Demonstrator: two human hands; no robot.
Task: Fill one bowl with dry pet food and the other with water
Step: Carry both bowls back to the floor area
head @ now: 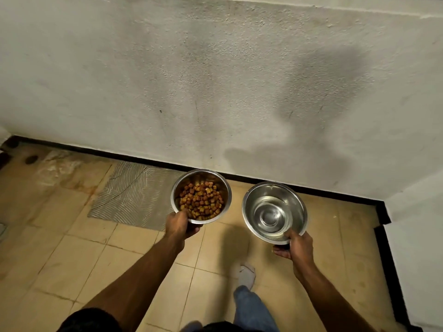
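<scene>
Kibble bowl [178, 188] gripped in left hand [178, 226], water bowl [249, 200] in right hand [295, 248], both unlabelled steel

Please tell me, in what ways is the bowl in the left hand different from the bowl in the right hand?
The left bowl holds brown dry pet food; the right bowl holds clear water, with its metal bottom showing through. The left bowl is gripped at its near rim by the left hand, the right bowl by the right hand. The right bowl looks slightly larger in the picture. Both are round, shiny metal bowls held above the tiled floor.
</scene>
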